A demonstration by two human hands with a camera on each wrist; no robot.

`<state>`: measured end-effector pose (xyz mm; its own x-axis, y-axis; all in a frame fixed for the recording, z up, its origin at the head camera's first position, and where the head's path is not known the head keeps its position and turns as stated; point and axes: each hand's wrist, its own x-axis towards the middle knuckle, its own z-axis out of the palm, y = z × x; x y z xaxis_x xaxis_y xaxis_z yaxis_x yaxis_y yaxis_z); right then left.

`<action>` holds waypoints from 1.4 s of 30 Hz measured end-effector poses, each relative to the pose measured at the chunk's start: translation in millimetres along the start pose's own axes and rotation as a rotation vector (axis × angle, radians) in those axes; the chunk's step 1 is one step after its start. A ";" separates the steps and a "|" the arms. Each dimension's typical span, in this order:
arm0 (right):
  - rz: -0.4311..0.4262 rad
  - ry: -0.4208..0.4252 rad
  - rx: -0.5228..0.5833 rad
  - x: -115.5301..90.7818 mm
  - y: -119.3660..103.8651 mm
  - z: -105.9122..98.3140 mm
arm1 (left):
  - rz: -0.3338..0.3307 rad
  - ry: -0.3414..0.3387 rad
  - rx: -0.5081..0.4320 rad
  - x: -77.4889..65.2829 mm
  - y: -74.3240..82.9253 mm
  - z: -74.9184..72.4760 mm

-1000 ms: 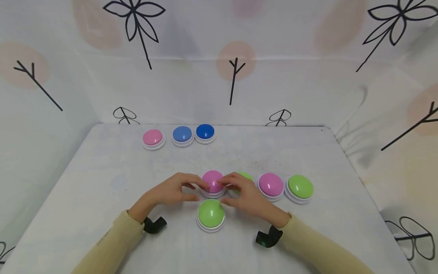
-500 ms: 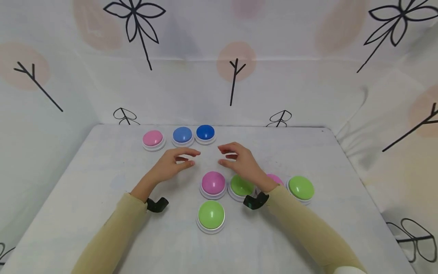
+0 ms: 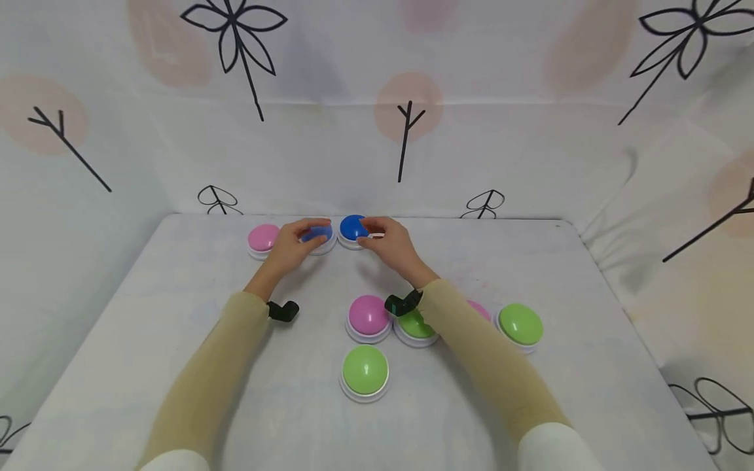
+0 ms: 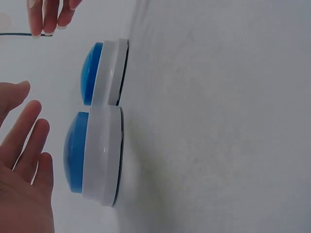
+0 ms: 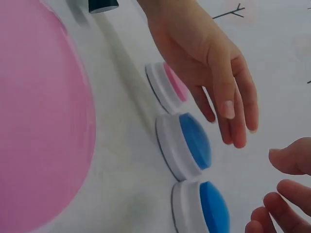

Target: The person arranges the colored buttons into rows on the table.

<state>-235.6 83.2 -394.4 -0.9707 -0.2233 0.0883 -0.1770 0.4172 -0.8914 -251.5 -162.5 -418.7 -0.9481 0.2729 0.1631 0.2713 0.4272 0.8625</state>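
My left hand (image 3: 288, 246) hovers over the light blue push button (image 3: 320, 235) at the back of the table, fingers loosely bent. Beside it my right hand (image 3: 390, 243) is at the dark blue push button (image 3: 351, 226), covering part of its right side. Both buttons have domed tops on white round bases, and the bases touch or nearly touch. In the left wrist view a gap shows between the left hand (image 4: 26, 165) and the light blue button (image 4: 75, 153). The right wrist view shows the right hand (image 5: 291, 189) apart from the dark blue button (image 5: 214, 208). Neither hand holds anything.
A pink button (image 3: 262, 237) stands left of the blue pair. Nearer, a row has a pink button (image 3: 368, 314), a green button (image 3: 415, 325), a second pink one and another green button (image 3: 523, 324). In front sits a green button (image 3: 365, 369). Patterned cloth walls border the table.
Both hands have moved away from the nearer pink button toward the back of the table, ending above the blue buttons. The buttons stay in place.
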 end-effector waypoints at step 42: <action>0.157 0.066 -0.138 36.6 36.7 23.0 | -0.068 -0.109 0.493 51.3 2.1 34.6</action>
<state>-273.8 70.1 -434.1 -0.9958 -0.0901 -0.0145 -0.0385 0.5598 -0.8278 -293.8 -117.7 -425.1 -0.9506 0.3077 0.0405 0.2805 0.7958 0.5366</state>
